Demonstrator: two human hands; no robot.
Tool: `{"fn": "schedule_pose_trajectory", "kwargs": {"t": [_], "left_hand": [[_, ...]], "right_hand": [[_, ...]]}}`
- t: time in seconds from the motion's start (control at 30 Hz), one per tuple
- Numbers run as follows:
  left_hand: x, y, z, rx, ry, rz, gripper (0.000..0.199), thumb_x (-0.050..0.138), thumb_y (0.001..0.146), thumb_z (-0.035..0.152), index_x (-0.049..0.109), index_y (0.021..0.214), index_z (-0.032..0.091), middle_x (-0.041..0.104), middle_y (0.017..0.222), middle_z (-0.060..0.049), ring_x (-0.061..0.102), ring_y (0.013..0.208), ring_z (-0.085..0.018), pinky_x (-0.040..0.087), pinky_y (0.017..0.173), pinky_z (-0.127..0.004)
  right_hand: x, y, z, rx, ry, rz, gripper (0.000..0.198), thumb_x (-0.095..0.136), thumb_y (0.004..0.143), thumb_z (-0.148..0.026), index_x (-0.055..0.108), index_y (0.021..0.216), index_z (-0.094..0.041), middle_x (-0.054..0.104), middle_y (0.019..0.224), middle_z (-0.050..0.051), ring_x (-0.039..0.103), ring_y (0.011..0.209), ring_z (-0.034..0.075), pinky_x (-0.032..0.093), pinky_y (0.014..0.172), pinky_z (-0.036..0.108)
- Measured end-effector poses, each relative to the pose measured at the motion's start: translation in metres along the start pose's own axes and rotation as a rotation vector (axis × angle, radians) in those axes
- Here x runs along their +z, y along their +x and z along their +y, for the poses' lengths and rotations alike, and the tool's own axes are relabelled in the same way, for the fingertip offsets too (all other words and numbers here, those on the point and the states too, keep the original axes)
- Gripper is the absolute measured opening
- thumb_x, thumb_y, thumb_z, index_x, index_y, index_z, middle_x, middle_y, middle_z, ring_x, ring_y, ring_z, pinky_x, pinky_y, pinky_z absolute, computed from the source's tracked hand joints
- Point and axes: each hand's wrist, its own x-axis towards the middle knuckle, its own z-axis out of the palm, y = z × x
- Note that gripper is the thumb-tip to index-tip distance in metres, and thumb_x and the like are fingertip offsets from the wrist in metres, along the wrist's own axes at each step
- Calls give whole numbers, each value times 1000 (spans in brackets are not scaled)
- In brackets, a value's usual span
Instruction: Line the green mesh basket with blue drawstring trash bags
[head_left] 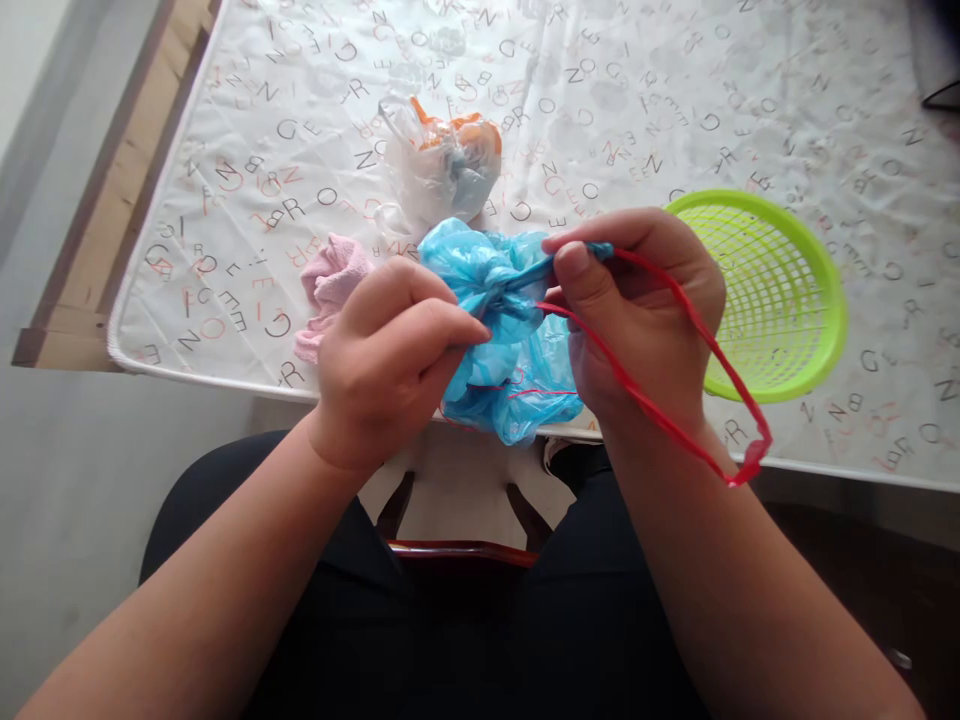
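A blue plastic bag (517,350) with a red drawstring (679,370) is bunched up at the table's near edge. Its twisted, knotted neck lies between my hands. My left hand (394,350) is closed on the left side of the knot, fingers curled under. My right hand (637,300) pinches the twisted end between thumb and forefinger. From there the red drawstring hangs in a loop over my right wrist. Part of the bag and some fingertips are hidden behind my hands.
A clear plastic bag with orange edging (442,170) sits behind the blue one. At left lies a pink cloth (334,285), and on the right stands a lime-green mesh basket (832,310). A letter-printed cloth covers the table (247,240). My legs are under its near edge.
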Motion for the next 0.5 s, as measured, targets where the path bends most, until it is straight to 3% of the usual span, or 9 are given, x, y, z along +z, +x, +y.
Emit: {"fn": "schedule_pose_trajectory", "kwargs": {"t": [0.1, 0.33, 0.5], "left_hand": [[1, -2, -6, 49, 18, 41, 12, 80, 97, 35, 80, 87, 30, 69, 94, -7, 69, 95, -24, 63, 88, -42], [6, 8, -8, 267, 145, 96, 16, 67, 105, 23, 75, 92, 29, 66, 89, -4, 66, 87, -19, 61, 83, -38], [6, 12, -8, 387, 189, 149, 20, 67, 100, 10, 75, 97, 28, 67, 92, -2, 66, 87, -17, 58, 82, -35]], "right_hand": [[1, -2, 0, -59, 24, 29, 9, 80, 98, -28, 76, 91, -31, 79, 99, -1, 73, 79, 17, 64, 72, 34], [1, -2, 19, -162, -124, 134, 20, 67, 104, -53, 69, 107, -33, 74, 105, 2, 78, 91, 26, 65, 71, 41], [-2, 2, 23, -164, -185, 195, 27, 61, 105, -59, 66, 110, -33, 74, 112, 4, 78, 95, 26, 63, 70, 40]]}}
